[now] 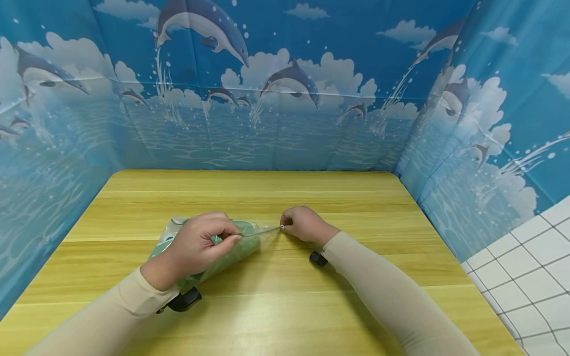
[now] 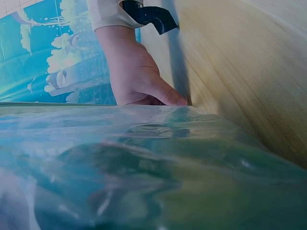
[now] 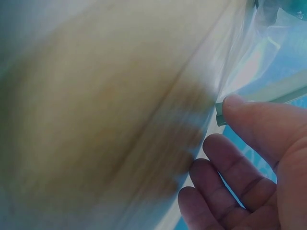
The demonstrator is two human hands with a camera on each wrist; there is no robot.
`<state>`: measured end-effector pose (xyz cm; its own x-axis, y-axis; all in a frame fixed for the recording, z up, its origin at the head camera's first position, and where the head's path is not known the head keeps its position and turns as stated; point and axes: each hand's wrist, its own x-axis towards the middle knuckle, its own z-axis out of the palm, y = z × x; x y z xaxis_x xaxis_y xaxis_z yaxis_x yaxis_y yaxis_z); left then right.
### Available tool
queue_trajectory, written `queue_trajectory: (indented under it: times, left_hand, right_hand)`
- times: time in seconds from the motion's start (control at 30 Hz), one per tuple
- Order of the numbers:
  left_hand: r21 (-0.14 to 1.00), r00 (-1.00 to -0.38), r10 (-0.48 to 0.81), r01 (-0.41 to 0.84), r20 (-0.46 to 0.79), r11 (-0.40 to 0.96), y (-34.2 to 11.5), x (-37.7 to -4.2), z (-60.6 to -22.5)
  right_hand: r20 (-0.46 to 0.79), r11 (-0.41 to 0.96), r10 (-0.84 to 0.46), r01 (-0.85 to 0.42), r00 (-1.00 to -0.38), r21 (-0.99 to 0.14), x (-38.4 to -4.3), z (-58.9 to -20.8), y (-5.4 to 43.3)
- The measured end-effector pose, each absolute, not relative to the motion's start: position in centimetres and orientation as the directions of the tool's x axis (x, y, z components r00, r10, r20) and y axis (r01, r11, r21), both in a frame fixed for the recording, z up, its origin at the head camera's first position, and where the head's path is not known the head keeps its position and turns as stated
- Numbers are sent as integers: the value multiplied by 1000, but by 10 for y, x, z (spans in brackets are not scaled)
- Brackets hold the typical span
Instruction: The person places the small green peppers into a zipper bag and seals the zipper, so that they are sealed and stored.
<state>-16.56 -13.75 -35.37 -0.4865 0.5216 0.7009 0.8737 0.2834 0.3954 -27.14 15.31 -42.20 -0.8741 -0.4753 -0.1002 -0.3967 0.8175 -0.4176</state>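
A clear plastic zip bag (image 1: 238, 251) with something green inside lies on the table, left of the middle. Its green sealing strip (image 1: 261, 231) is stretched between both hands. My left hand (image 1: 198, 245) pinches the strip between thumb and index finger above the bag. At the strip's right end, my right hand (image 1: 306, 225) holds its tip; in the right wrist view the thumb lies over the green strip end (image 3: 220, 115), with the other fingers loosely bent below. The bag's wrinkled film (image 2: 153, 158) fills the lower left wrist view, the right hand (image 2: 136, 74) just behind its edge.
The yellow wooden table (image 1: 276, 306) has rounded far corners. Dolphin-printed blue curtains (image 1: 276, 133) stand around its back and sides. White tiles (image 1: 534, 267) show at the lower right. A black wrist device (image 1: 186, 299) sits under the left cuff, another (image 1: 318, 259) under the right.
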Motion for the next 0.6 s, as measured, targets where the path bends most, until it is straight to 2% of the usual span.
queue_trajectory:
  times: [0.6]
  left_hand:
    - [395, -484, 523, 875, 702, 280, -138, -166, -353]
  right_hand:
    - [-101, 814, -486, -407, -868, -414, -270, -421, 153]
